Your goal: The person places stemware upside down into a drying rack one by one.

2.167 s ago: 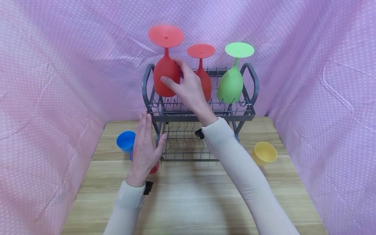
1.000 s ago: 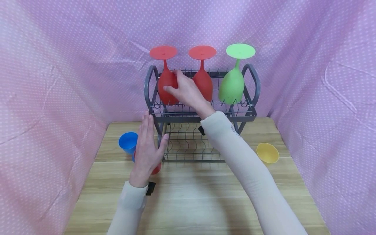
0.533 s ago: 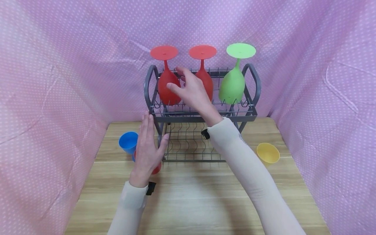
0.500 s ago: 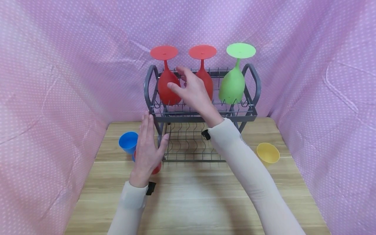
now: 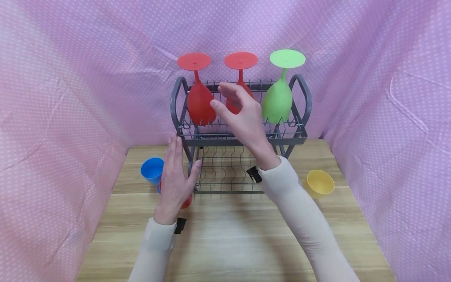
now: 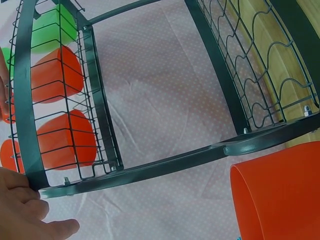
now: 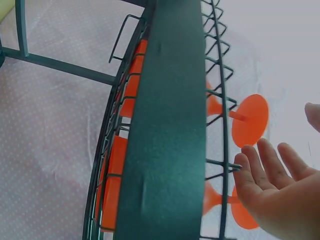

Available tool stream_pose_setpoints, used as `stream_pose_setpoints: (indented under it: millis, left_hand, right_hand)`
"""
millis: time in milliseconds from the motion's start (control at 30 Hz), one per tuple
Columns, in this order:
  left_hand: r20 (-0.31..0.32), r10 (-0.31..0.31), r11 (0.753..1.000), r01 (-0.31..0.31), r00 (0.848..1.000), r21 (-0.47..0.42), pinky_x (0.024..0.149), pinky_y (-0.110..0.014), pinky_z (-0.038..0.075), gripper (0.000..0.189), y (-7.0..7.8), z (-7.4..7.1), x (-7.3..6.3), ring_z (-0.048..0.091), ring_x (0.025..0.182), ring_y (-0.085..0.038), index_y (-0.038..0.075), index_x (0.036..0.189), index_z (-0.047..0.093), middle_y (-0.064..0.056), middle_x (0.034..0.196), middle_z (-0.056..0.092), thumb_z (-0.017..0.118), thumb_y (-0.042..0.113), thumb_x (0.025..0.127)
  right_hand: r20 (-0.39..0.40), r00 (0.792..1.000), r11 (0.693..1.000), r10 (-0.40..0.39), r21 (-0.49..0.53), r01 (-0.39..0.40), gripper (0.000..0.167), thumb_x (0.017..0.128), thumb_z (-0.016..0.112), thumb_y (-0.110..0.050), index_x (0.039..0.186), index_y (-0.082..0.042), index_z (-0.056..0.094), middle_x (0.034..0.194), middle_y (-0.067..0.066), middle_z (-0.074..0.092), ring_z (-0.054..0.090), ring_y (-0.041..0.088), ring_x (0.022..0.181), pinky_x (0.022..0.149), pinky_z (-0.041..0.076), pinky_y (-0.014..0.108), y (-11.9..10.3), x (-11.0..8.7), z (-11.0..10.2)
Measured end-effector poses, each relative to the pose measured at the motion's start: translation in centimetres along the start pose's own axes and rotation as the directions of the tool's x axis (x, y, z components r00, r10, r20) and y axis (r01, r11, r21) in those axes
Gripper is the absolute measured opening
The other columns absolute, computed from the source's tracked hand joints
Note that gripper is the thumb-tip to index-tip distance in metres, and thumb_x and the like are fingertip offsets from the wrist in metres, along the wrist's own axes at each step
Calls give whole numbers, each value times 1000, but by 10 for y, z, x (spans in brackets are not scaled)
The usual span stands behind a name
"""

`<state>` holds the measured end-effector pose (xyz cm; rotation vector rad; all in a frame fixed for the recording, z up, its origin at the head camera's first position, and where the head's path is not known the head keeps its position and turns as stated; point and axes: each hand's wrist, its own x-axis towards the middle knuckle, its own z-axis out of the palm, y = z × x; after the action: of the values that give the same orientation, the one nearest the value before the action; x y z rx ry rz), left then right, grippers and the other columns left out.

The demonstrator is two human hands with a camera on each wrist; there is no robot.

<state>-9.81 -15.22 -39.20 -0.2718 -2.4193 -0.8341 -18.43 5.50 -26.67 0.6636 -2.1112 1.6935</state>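
Three wine glasses stand upside down in the upper tier of a grey two-tier dish rack. A red wine glass is at the left, a second red wine glass in the middle, and a green wine glass at the right. My right hand hovers in front of the middle glass, partly hiding it. Its fingers are loosely bent and hold nothing, apart from the left glass. My left hand lies with straight fingers, its fingertips at the rack's front left corner.
On the wooden table, a blue cup stands left of the rack and a yellow cup right of it. Another red cup is mostly hidden below my left hand in the head view. Pink dotted cloth surrounds the table.
My right hand lowered the left red wine glass onto the rack, let go of it, and drew back to the right. My left hand has stayed at the rack's corner.
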Motion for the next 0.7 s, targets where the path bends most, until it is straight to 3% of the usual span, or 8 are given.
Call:
stream_pose_setpoints:
  millis: [300,500,700]
  left_hand:
    - [-12,12,1000,-12,1000,-10,124,-60,20,84,0,1,0,19,157,-39,5,164,23,-12,172,16,65,34,98]
    - [-15,7,1000,-7,1000,-11,124,-60,20,84,-1,3,0,19,156,-39,5,165,23,-12,172,16,65,34,98]
    - [-25,10,1000,-11,1000,-25,124,-59,20,83,-1,4,0,17,158,-35,4,164,24,-14,172,18,65,34,98]
  right_hand:
    - [-49,999,995,-22,92,26,42,95,76,-23,133,-8,67,127,0,70,64,18,122,106,51,33,-3,-24,-15]
    - [-41,998,993,-45,106,50,45,95,75,-19,136,-6,64,129,2,69,63,22,123,108,50,40,-2,-39,-24]
    - [-38,991,983,-126,127,130,46,93,74,-13,136,-1,63,129,7,69,63,25,122,109,49,45,4,-53,-30]
